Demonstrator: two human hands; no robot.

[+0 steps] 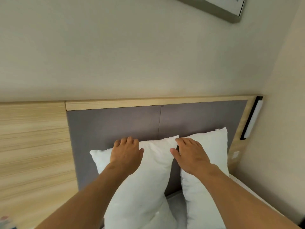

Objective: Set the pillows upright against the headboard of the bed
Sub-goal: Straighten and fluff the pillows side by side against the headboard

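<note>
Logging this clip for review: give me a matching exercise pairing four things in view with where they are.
Things:
1. left hand
2. right hand
3. lamp
4. picture frame

Places:
A. on the headboard's right edge
B. on top of the right pillow
C. on the wall, top right
D. on top of the left pillow

Pairs: 1-D, 2-B, 3-A, 4-C

A bedroom, likely a hotel room: a padded grey headboard point(115, 124) in a light wood frame backs two white pillows point(140, 187). A slim wall lamp point(252, 118) sits at three o'clock, a framed picture point(227, 9) at one o'clock.
</note>
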